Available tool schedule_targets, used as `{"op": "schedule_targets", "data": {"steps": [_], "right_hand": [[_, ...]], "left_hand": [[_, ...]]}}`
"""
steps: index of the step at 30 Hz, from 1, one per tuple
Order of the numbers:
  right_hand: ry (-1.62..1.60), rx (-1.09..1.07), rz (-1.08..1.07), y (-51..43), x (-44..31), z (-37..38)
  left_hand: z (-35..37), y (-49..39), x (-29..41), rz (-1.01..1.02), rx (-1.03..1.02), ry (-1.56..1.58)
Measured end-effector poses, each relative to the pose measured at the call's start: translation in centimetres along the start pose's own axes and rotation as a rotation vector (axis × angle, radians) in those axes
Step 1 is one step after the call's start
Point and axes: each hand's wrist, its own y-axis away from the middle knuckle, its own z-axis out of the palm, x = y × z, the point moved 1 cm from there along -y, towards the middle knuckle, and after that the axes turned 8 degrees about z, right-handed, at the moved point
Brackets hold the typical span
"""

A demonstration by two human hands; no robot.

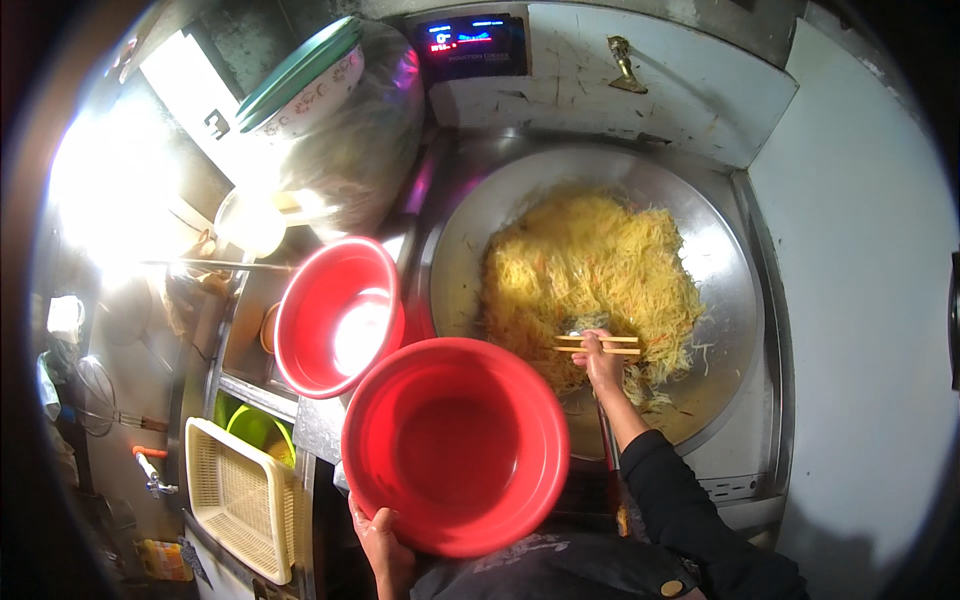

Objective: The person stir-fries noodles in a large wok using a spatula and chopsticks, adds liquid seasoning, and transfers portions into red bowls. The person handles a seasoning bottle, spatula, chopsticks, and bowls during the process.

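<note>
My left hand (380, 541) grips the lower-left rim of a red plastic basin (457, 450), thumb over the edge. The basin is tilted toward me and holds nothing I can see. In my right hand (602, 366) is a pair of wooden chopsticks (600, 345), lying crosswise over a big steel wok (724, 367). A heap of yellow shredded strands with orange bits (592, 262) fills the wok's middle. Just under my right hand runs a long utensil handle (607, 431); its metal head (585, 322) rests in the heap. Whether my fingers touch that handle, I cannot tell.
Another red basin (330, 322) stands left of the wok. Behind it are a large plastic bag (352, 150) and a patterned bowl with a green rim (307, 86). A cream plastic basket (240, 502), a green container (259, 431), a brass tap (624, 67) and a lit control panel (472, 49) surround me.
</note>
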Motion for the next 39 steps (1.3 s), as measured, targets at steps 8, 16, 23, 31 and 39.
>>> {"op": "schedule_targets", "data": {"steps": [8, 16, 23, 31, 39], "right_hand": [[0.056, 0.0, -0.05, -0.6, -0.8, 2.3], [-0.286, 0.27, 0.23, -3.8, 1.2, 1.2], [-0.566, 0.328, 0.377, -3.2, 0.8, -0.9], [-0.643, 0.29, 0.356, -2.3, -2.5, -2.0], [-0.209, 0.09, -0.01, -2.4, -1.2, -0.7]], "left_hand": [[0.4, 0.1, 0.3, -0.003, -0.01, -0.067], [0.5, 0.3, 0.1, -0.035, 0.047, -0.041], [0.5, -0.3, -0.2, -0.023, 0.013, -0.022], [0.9, -0.1, 0.1, -0.012, -0.002, -0.007], [0.5, -0.1, 0.0, 0.019, -0.024, 0.011]]}}
